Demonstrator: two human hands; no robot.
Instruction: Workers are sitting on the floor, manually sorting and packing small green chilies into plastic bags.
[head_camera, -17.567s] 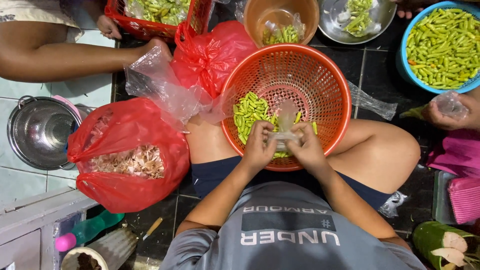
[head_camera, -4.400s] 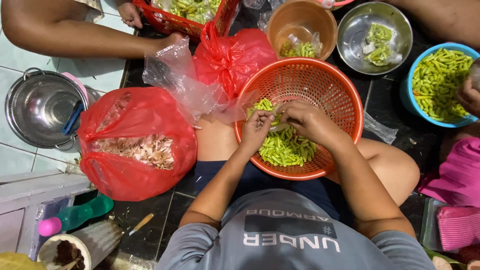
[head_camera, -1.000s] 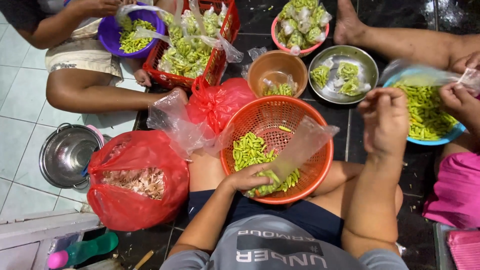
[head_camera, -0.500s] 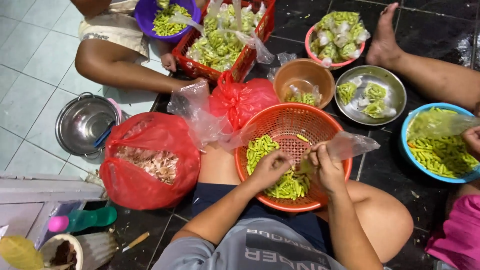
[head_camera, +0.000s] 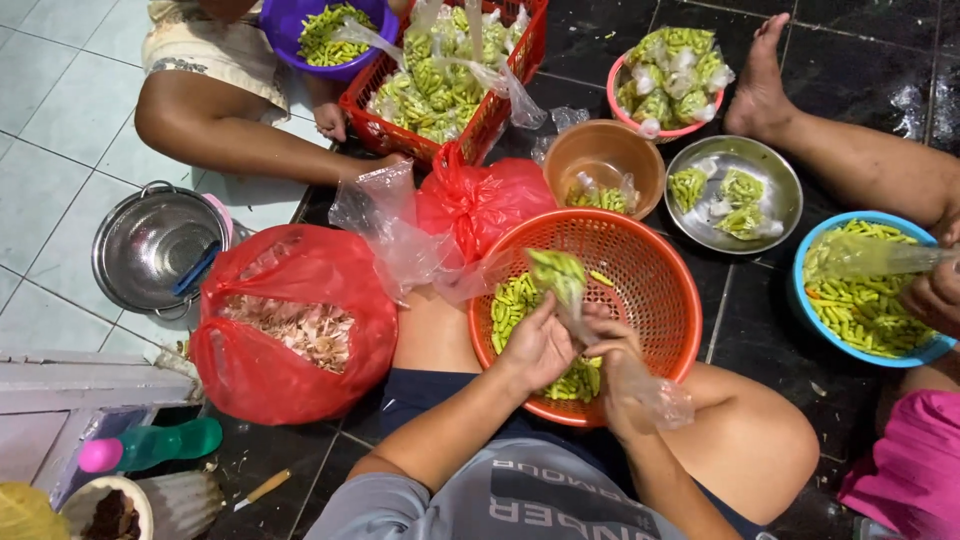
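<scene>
- My left hand (head_camera: 540, 345) and right hand (head_camera: 612, 350) met over the near half of the orange basket (head_camera: 660, 300), which rested on my lap above the dark floor.
- Between them I held a small clear bag (head_camera: 560, 275) stuffed with green chilies; its filled end stood up and away from me, just beyond my fingertips.
- The bag's long axis ran from that packed top down toward my right wrist, where the loose empty plastic (head_camera: 650, 395) trailed over the basket's near rim.
- Left fingers were curled around the bag's neck from the left side; right fingers were clenched on the plastic just below. Both hands were touching the bag, the left nearer its full end.
- Loose chilies (head_camera: 515, 300) lay in the basket under and left of my hands.
- Room was tight: a red bag of scraps (head_camera: 290, 320) sat close on my left, a smaller red bag (head_camera: 480, 200) touched the basket's far rim, and a brown bowl (head_camera: 603, 160) stood just beyond it.
- To my right a steel dish (head_camera: 770, 170) and a blue bowl (head_camera: 880, 350) were near, where another person's hand (head_camera: 935, 295) worked.
</scene>
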